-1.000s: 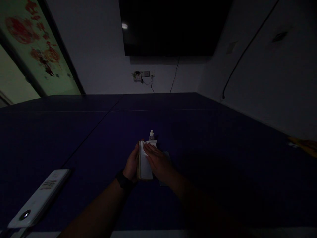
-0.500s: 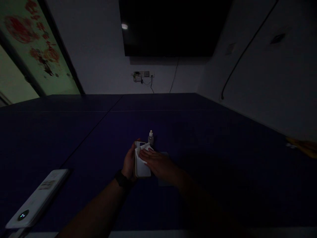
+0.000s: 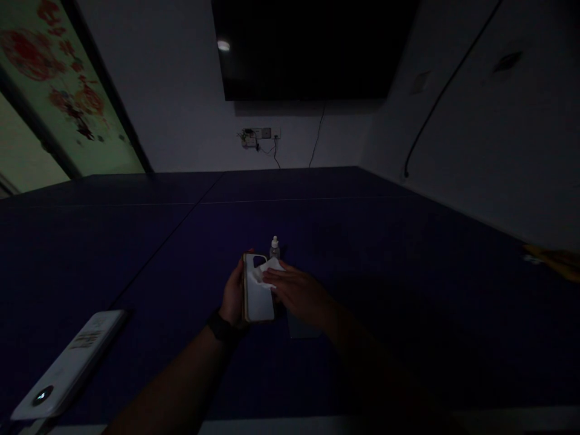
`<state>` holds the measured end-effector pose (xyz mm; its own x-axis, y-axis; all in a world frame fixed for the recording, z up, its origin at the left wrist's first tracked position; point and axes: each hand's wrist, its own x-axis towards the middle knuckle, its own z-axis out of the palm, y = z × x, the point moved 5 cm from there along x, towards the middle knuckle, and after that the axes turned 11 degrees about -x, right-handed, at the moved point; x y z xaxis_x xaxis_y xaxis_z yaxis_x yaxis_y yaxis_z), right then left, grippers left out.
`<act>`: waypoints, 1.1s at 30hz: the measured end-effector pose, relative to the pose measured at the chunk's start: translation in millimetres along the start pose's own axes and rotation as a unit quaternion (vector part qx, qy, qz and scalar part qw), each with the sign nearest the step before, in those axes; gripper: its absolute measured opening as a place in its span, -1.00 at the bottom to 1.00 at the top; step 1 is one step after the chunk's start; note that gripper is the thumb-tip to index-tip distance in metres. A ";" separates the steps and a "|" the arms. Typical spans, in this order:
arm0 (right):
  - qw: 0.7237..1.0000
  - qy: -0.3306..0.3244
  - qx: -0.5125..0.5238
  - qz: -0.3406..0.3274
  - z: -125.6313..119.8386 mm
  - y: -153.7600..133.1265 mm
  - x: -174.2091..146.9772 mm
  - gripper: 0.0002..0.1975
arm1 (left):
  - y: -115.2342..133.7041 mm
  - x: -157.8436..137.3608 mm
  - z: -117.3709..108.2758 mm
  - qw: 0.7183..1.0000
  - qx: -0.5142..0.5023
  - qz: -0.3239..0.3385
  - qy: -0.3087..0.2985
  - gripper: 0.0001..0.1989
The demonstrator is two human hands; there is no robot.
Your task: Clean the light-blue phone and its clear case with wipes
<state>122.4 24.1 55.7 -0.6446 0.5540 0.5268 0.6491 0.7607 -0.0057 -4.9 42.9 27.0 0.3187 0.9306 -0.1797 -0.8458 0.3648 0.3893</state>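
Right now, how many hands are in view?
2: the left hand holds the phone case by its left side; the right hand has its fingers on the white wipe over it.

Your blue tabletop (image 3: 389, 241): white device (image 3: 72, 362) left, small bottle (image 3: 274, 249) upright ahead of you, dark flat slab (image 3: 302, 328) nearer, yellow item (image 3: 555, 261) far right.

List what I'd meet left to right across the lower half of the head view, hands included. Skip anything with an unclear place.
White oblong device → left hand → phone case → right hand → yellow item at the far right edge, too dark to identify.
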 end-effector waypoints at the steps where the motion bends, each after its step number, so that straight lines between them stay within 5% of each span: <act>1: 1.000 0.011 -0.003 0.017 -0.1 2.6 0.0 -0.61 | -0.9 0.0 0.2 1.000 0.007 -0.012 -0.002 -0.46; 7: 1.000 0.018 0.003 0.012 0.9 -3.5 -1.1 -0.67 | 7.8 0.8 0.7 0.998 0.022 0.050 0.013 -0.49; 14: 0.994 0.039 0.013 -0.106 -5.3 -26.5 -9.2 -0.71 | 25.3 1.1 0.3 0.994 0.015 0.102 0.027 -0.54; 19: 0.996 0.082 -0.020 -0.022 -4.1 -9.7 -4.5 -0.72 | 17.1 3.2 2.0 0.999 0.028 0.033 0.012 -0.55; 25: 0.995 0.023 -0.004 -0.100 -8.2 -21.9 -2.5 -0.85 | 15.8 3.5 0.6 0.999 0.029 0.042 -0.010 -0.56; 33: 0.998 0.045 -0.017 -0.028 -12.0 -11.2 0.0 -0.84 | 8.1 0.5 1.9 0.995 0.056 -0.066 -0.042 -0.51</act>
<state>120.0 11.5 66.0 -0.6419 0.4778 0.5997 0.6279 0.7764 0.0536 -10.8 46.4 31.8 0.4623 0.8718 -0.1619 -0.7426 0.4804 0.4666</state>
